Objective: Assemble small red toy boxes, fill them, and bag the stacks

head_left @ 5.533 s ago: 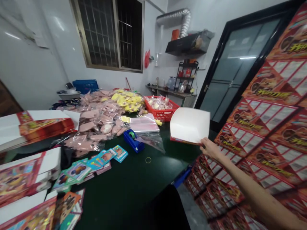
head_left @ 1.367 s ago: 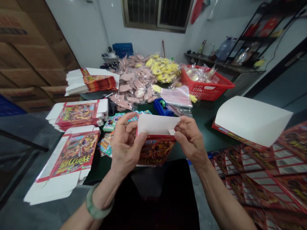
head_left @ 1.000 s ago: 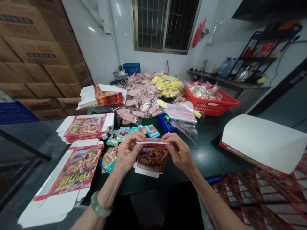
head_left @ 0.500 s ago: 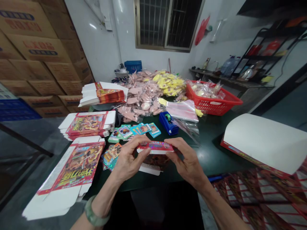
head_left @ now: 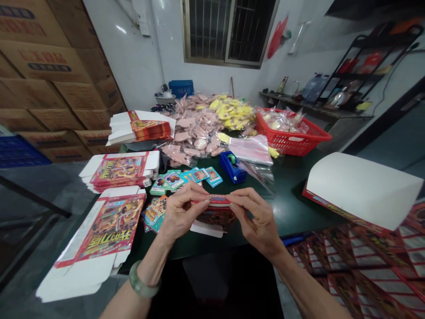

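Note:
Between my hands is a small red printed cardboard box, with a white flap sticking out at its lower side. My left hand pinches the left end of its narrow red top edge between thumb and fingers. At the right end of that edge, my right hand pinches in the same way. Just beyond the fingers lie several picture cards, and more cards sit beside my left hand. A blue tape dispenser stands behind the box.
Flat printed boxes are stacked at left, with further stacks behind. Bagged pink pieces and yellow pieces pile up at the back beside a red basket. An open white-lidded box is at right, above many finished-looking red boxes.
The red top edge has tipped so that less of its printed face shows. My fingers have come closer together along it. The view has shifted slightly.

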A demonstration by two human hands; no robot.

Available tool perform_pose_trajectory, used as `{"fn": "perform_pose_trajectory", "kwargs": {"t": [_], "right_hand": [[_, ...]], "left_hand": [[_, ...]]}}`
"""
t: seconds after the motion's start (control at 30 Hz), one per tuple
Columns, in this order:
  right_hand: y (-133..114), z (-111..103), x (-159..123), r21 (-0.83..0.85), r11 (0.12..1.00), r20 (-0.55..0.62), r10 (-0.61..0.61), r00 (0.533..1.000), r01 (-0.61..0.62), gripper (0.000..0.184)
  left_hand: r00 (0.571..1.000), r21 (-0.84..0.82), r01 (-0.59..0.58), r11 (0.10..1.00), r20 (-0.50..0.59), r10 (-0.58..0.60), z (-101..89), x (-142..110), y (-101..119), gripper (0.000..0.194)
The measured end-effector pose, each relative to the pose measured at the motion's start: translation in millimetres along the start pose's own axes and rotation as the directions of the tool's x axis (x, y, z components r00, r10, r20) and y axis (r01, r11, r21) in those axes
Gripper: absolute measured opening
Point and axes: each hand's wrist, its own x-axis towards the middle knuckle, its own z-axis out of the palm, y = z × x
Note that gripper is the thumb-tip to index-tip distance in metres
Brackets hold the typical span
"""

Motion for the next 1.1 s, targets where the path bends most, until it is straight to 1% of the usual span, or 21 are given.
{"fn": "perform_pose_trajectory", "kwargs": {"t": [0.1,0.2,0.3,0.37,0.43,0.5,0.53,0.57,0.6,0.63,0.67,0.7,0.73,0.77,0.83,0.87,0.9,0.97,1.0,1.03,1.1], "right_hand": [[5.9,6.3,-6.0,-0.034,0.998,-0.049,-0.048,0.998,0.046,0.028],[13.7,15.9,-13.8,-0.056,0.995,-0.078,-0.090,0.993,0.086,0.034],[18.6,29.6,-21.3,-0.084,0.992,-0.147,-0.108,0.983,0.096,0.041],[19.3,37.1,-25.5,-0.101,0.992,-0.199,-0.099,0.975,0.080,0.042],[21.5,37.8,-27.8,-0.083,0.994,-0.171,-0.081,0.982,0.068,0.043],[30.1,27.9,-26.2,0.007,1.000,-0.096,-0.007,0.995,0.007,0.052],[37.8,18.6,-23.1,0.050,0.997,-0.100,0.064,0.993,-0.059,0.056],[47.6,7.1,-18.2,0.069,0.987,-0.140,0.156,0.978,-0.148,0.055],[59.0,-6.1,-11.5,0.064,0.968,-0.208,0.253,0.945,-0.245,0.050],[71.2,-19.6,-3.2,0.042,0.941,-0.299,0.333,0.894,-0.337,0.041],[83.3,-32.4,6.0,-0.011,0.911,-0.359,0.381,0.852,-0.412,0.034],[94.4,-43.1,15.4,-0.036,0.897,-0.383,0.394,0.836,-0.440,0.033],[103.7,-51.0,23.9,-0.061,0.894,-0.376,0.392,0.840,-0.444,0.032],[111.0,-55.5,30.6,-0.115,0.898,-0.343,0.365,0.866,-0.424,0.034],[120.1,-55.1,36.1,-0.330,0.872,-0.252,0.286,0.924,-0.360,0.048],[123.4,-51.4,34.3,-0.493,0.807,-0.186,0.269,0.945,-0.326,0.056],[127.0,-46.6,30.1,-0.649,0.704,-0.115,0.283,0.952,-0.287,0.059],[137.6,-37.6,17.2,-0.838,0.501,-0.011,0.380,0.925,-0.216,0.049],[145.0,-35.3,10.7,-0.876,0.447,0.037,0.434,0.900,-0.180,0.039],[153.4,-35.1,5.3,-0.892,0.429,0.087,0.474,0.876,-0.144,0.031],[171.1,-41.5,0.6,-0.892,0.446,0.179,0.506,0.843,-0.078,0.028]], "left_hand": [[0.997,0.064,-0.069,0.996,-0.034,0.071,0.7,-8.0,-7.6,0.013],[0.990,0.067,-0.136,0.988,-0.026,0.138,4.7,-17.3,-16.9,0.017],[0.978,0.064,-0.202,0.977,-0.048,0.205,9.8,-22.5,-25.8,0.032],[0.970,0.098,-0.214,0.972,-0.093,0.223,12.7,-22.8,-29.3,0.033],[0.968,0.150,-0.201,0.968,-0.121,0.219,15.3,-22.0,-29.2,0.033],[0.972,0.222,-0.171,0.960,-0.124,0.201,17.9,-22.2,-26.0,0.033],[0.971,0.272,-0.154,0.950,-0.137,0.197,19.5,-23.1,-23.7,0.032],[0.966,0.323,-0.141,0.936,-0.162,0.201,21.3,-24.6,-21.3,0.031],[0.958,0.364,-0.133,0.922,-0.192,0.214,23.1,-26.4,-19.0,0.030],[0.948,0.392,-0.128,0.911,-0.222,0.229,25.0,-28.4,-17.1,0.030],[0.937,0.405,-0.132,0.905,-0.246,0.247,26.7,-30.3,-15.7,0.030],[0.931,0.406,-0.139,0.903,-0.258,0.259,28.1,-31.8,-14.8,0.030],[0.929,0.401,-0.147,0.904,-0.258,0.266,29.2,-33.0,-14.5,0.030],[0.931,0.395,-0.155,0.906,-0.250,0.268,29.7,-33.6,-14.6,0.030],[0.934,0.387,-0.168,0.906,-0.232,0.273,29.7,-33.7,-15.7,0.030],[0.933,0.387,-0.173,0.906,-0.231,0.277,29.4,-33.3,-16.2,0.030],[0.931,0.387,-0.174,0.905,-0.234,0.279,28.9,-32.9,-16.7,0.030],[0.929,0.388,-0.174,0.905,-0.239,0.281,27.8,-32.4,-17.3,0.031],[0.931,0.386,-0.173,0.906,-0.236,0.278,27.2,-32.4,-17.3,0.031],[0.933,0.384,-0.174,0.907,-0.231,0.277,26.6,-32.7,-17.3,0.031],[0.936,0.376,-0.183,0.908,-0.216,0.278,25.7,-33.6,-17.1,0.033]]}}
